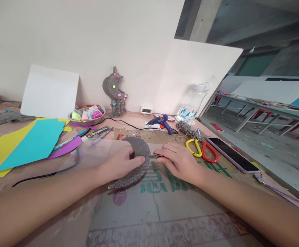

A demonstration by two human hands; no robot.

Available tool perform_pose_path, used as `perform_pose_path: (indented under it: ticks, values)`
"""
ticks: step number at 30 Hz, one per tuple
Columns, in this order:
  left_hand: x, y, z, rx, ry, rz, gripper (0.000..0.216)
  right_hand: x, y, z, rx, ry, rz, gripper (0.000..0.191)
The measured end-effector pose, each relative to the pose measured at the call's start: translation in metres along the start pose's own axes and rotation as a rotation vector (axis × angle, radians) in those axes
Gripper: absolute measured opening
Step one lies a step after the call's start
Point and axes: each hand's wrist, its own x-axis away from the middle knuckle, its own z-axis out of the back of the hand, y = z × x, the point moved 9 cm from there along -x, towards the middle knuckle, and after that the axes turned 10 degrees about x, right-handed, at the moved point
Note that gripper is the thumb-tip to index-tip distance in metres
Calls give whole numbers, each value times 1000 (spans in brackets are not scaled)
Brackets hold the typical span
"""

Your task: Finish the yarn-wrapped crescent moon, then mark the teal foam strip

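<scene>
My left hand (123, 162) grips a crescent moon wrapped in grey yarn (141, 150), thumb on its face and fingers behind. The moon is held just above a clear plastic sheet, one tip pointing toward me. Against the moon's outer edge, my right hand (181, 160) pinches a small dark grey piece (154, 156); its kind is too small to make out. Beyond that hand lie scissors with one yellow handle (193, 147) and one red handle (210, 152), partly hidden. Behind them sits a loose bundle of grey yarn (186, 129).
A blue glue gun (162, 122) with a cord lies at the back, beside a plastic jar (192, 103). A phone (233, 155) rests at the right edge. Coloured sheets (33, 142) and a bowl of clay packs (87, 115) are left. A decorated moon (115, 87) leans on the wall.
</scene>
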Motion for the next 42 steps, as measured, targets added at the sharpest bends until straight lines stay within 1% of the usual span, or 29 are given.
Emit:
perform_pose_path:
  ticks: [6, 10, 14, 19, 24, 27, 31, 33, 37, 42]
  values:
    - [1, -6, 2, -27, 27, 84, 24, 0, -2, 3, -9, 29, 5, 19]
    - [1, 2, 3, 32, 45, 30, 23, 3, 2, 2, -31, 27, -43, 20]
    - [2, 7, 3, 68, 47, -15, 20, 3, 3, -1, -33, -2, -53, 21]
    - [2, -2, 6, -24, 89, 57, 22, 2, 2, -1, -38, -3, -46, 21]
    - [1, -8, 7, -66, 86, 92, 26, 1, -2, 0, -37, -7, -20, 20]
    - [1, -9, 7, -74, 92, 81, 25, 1, -2, -2, -21, -13, -2, 19]
    - [1, -5, 6, -22, 87, 39, 22, 2, -2, -3, -6, -11, 7, 19]
    - [1, -2, 3, 8, 51, 25, 22, 2, -1, -3, -14, 6, -7, 19]
    - [2, 5, 1, 51, 29, 10, 20, 3, 6, 1, -34, 42, -75, 19]
    - [1, 5, 4, 39, 55, -8, 18, 3, 5, -3, -55, -2, -66, 20]
